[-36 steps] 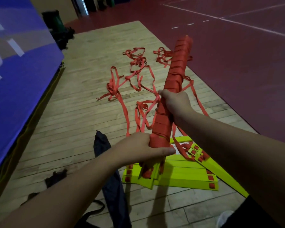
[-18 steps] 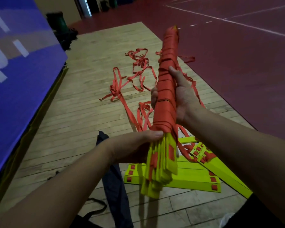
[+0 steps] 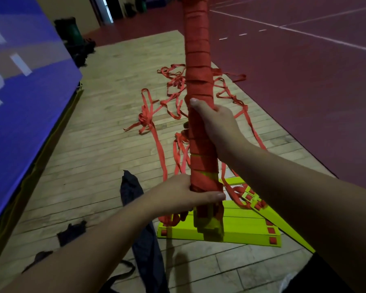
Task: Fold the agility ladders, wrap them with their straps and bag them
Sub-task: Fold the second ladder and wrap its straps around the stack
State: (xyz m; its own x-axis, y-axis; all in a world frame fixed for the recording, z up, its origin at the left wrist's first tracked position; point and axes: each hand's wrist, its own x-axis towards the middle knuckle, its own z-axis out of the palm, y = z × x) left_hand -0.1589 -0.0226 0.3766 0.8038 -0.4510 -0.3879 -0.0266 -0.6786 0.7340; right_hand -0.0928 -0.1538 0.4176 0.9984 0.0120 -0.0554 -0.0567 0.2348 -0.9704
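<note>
1. My left hand (image 3: 184, 194) grips the lower end of the bundle of yellow-green plastic ladder rungs wrapped in red strap (image 3: 199, 81), fingers curled fully round it.
2. My right hand (image 3: 217, 123) grips the same bundle at mid-length, at 12 o'clock from the left hand.
3. The bundle stands near upright, and its bare rung ends project at 6 o'clock below the left hand.
4. A folded yellow-green ladder stack (image 3: 241, 233) lies on the wooden floor (image 3: 106, 144) beneath. Loose red straps (image 3: 154, 123) trail toward 12 o'clock, and a dark fabric bag (image 3: 145, 233) lies at 7 o'clock.
</note>
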